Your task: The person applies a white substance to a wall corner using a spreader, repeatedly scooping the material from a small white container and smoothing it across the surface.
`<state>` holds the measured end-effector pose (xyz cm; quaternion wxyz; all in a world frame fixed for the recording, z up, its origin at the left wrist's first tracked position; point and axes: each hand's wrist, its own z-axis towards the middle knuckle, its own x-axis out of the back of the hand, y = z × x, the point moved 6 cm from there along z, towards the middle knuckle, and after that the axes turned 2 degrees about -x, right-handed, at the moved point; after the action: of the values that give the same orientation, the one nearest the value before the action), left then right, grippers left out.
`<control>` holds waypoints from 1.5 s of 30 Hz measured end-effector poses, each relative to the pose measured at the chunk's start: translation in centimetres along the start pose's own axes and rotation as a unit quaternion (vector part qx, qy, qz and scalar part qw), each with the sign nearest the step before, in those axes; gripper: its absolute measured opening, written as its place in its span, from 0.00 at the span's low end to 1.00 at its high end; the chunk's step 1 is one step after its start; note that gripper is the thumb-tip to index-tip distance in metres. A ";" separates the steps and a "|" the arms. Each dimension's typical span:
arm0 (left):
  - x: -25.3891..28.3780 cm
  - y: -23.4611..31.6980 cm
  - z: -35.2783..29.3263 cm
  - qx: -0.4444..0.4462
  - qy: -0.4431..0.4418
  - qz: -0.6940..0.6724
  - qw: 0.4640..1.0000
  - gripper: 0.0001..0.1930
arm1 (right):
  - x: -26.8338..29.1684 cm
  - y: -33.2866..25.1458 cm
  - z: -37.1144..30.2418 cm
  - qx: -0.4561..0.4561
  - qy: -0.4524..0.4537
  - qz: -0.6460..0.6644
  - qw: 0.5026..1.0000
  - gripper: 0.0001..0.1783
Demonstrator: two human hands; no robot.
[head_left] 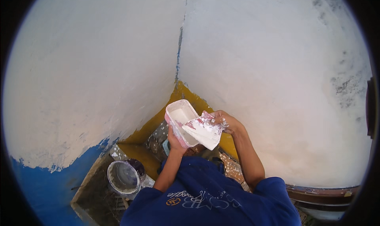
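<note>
My left hand (174, 140) is closed around the lower left side of a pink rectangular tub (183, 112). The tub is tilted, and its whitish inside is smeared with what looks like putty. In my right hand (228, 121) I grip a reddish flat putty spreader (206, 131), its blade thickly coated with white paste. The spreader lies across the tub's lower right part and hides some of its opening. White smears show on the fingers of my right hand.
Two white-coated walls meet at a corner (180, 48) ahead, with yellow paint low down and blue paint (59, 186) at lower left. A paint-stained bucket (124, 177) stands left of me. A brown ledge (320, 195) runs along the lower right.
</note>
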<state>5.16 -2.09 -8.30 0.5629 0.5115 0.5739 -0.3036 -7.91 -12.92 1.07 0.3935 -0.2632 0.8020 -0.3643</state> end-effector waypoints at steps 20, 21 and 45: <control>5.6 1.6 1.3 0.070 -0.085 -0.071 0.991 0.38 | -26.1 -42.1 -21.9 0.557 0.448 -0.530 0.456 0.12; 5.8 2.0 0.9 0.063 -0.084 -0.074 0.992 0.38 | -29.7 -45.1 -23.2 0.562 0.486 -0.553 0.378 0.12; 8.9 5.4 -0.9 0.065 0.025 -0.103 0.992 0.42 | -37.2 -54.4 -20.9 0.425 0.554 -0.705 -0.126 0.08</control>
<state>11.26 2.51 -15.47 0.4796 0.4928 0.6165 -0.3834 2.82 -11.05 69.35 0.6390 0.1633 0.2234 0.7177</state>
